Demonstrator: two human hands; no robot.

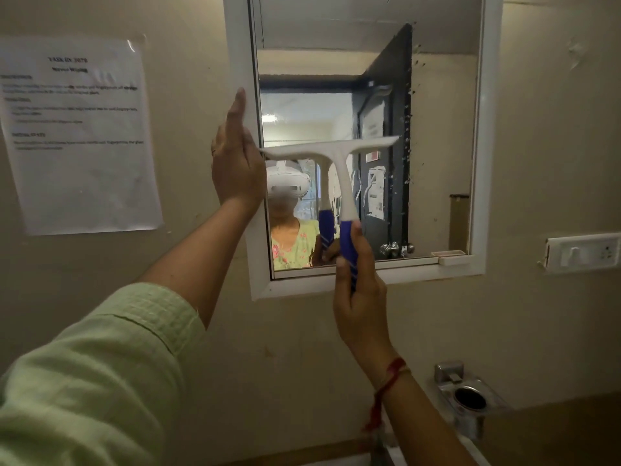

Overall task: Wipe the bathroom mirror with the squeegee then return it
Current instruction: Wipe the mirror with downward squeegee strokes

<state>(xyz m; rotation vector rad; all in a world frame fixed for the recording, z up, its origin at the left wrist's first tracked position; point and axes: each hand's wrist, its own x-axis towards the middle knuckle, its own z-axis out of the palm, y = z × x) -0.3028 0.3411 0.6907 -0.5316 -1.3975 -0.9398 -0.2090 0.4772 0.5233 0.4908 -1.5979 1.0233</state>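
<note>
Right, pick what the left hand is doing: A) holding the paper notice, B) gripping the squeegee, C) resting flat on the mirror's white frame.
C: the left hand lies with straight fingers against the mirror frame, while the right hand grips the squeegee by its blue handle.

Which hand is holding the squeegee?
The right hand, curled round the squeegee by its blue handle; the left hand lies flat, fingers straight, against the mirror frame.

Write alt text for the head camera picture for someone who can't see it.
A person's right hand grips the blue handle of a white squeegee, its blade held across a white-framed wall mirror, while the left hand rests flat on the mirror's left frame. A printed sheet is taped to the wall at left.
</note>
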